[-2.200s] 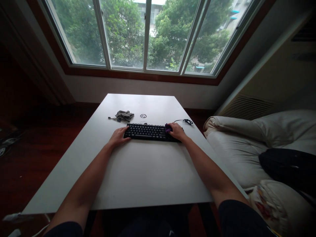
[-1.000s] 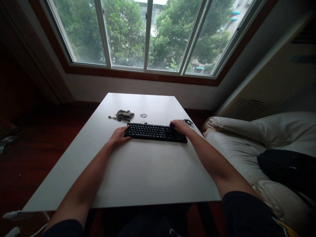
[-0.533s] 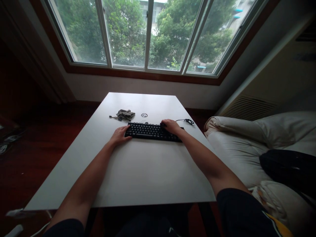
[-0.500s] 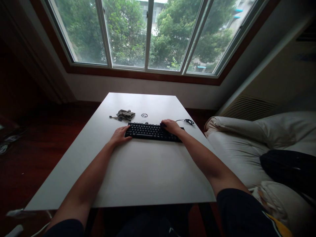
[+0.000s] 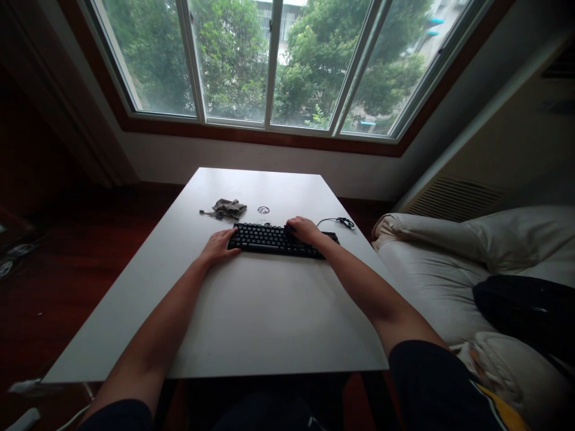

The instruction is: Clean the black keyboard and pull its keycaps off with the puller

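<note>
Left hand braced a stiff keyboard while the right worked over its keys

The keyboard (image 5: 263, 237) lay flat on the white worktop (image 5: 274, 317), its long side across the person's front. The left hand (image 5: 219, 246) was clamped on its left end, fingers at the far corner and thumb at the near one. The right hand (image 5: 304, 230) was bent over the keys right of the middle, its fingers curled down; the dark keys and shade made it hard to tell whether they were together or held anything.

The keyboard looked hard and stiff, probably of middling weight and easy enough to lift with two hands. It seemed unlikely to bend, though the keys would have sunk under a firm press and a cap might have come loose if caught sideways. On so smooth a worktop it could have slid, so a brace at one end made sense. The best holds seemed to be the two short ends, gripped by the frame rather than the keys.

Beyond its right end lay a bundled black cable (image 5: 345, 223); a tug on it could have dragged the keyboard, if the two were joined. Past the far edge sat a crumpled grey cloth (image 5: 230, 208) and a small dark ring (image 5: 263, 210).
</note>
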`<action>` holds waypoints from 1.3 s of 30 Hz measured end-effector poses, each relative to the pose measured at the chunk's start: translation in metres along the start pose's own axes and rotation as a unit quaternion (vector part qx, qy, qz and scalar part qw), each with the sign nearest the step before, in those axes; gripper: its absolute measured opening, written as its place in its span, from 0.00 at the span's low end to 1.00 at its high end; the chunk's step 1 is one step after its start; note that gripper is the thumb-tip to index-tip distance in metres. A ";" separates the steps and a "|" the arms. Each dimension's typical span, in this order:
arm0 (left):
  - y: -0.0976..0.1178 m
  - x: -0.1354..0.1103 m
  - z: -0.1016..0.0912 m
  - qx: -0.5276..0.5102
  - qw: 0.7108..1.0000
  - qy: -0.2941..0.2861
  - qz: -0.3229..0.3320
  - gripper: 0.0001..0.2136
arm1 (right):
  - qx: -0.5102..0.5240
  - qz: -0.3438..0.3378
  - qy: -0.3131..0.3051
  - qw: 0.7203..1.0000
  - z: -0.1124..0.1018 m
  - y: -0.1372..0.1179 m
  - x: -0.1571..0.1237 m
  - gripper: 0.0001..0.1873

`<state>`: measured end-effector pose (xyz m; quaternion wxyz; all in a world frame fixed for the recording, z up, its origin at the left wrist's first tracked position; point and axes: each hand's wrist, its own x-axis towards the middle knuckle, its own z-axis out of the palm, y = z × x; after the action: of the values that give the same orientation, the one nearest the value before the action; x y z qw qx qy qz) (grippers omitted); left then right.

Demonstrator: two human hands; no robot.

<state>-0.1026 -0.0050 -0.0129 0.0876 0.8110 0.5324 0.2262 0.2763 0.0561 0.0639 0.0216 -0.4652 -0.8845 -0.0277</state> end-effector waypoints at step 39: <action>-0.001 0.000 -0.004 -0.014 1.000 0.007 0.012 0.36 | -0.016 -0.066 0.010 0.998 0.004 -0.105 0.087 0.14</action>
<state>-0.1055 -0.0052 -0.0095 0.0922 0.8145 0.5196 0.2408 0.1410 0.0684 0.0624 0.0209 -0.4056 -0.9125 -0.0481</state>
